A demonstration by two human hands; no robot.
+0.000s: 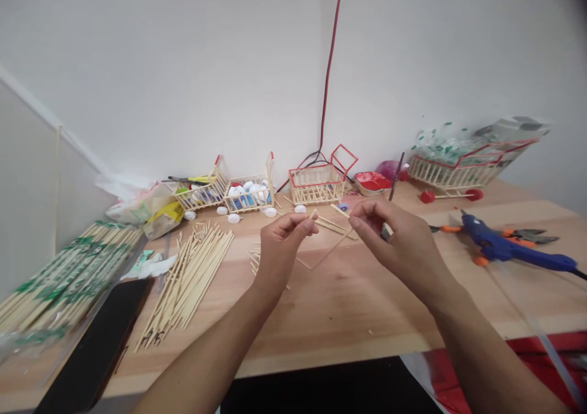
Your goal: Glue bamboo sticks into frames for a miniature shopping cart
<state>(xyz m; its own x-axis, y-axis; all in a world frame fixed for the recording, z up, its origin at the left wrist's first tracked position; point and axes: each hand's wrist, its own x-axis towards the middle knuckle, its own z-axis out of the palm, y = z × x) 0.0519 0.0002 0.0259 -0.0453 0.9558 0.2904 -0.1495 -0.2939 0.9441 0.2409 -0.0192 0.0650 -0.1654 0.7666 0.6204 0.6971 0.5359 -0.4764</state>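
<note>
My left hand [285, 243] is raised over the wooden table, with thumb and forefinger pinched on a short wooden stick whose tip shows. Just to its right, my right hand [394, 233] pinches another short stick [339, 210], which points up and left toward the first. A gap separates the two hands. Below and behind them, thin sticks [337, 247] joined at a corner rest on the table; more loose sticks lie beside these. A small stick-built cart basket [316, 184] with a red rim stands beyond my hands.
Left are a pile of sticks [190, 279], packaged chopsticks [68, 279] and a black phone [94, 347]. Two small carts [250, 199] [202, 199] and a red paint dish [373, 183] stand along the wall. A larger cart [458, 172], blue glue gun [504, 246] and pliers [532, 236] are right.
</note>
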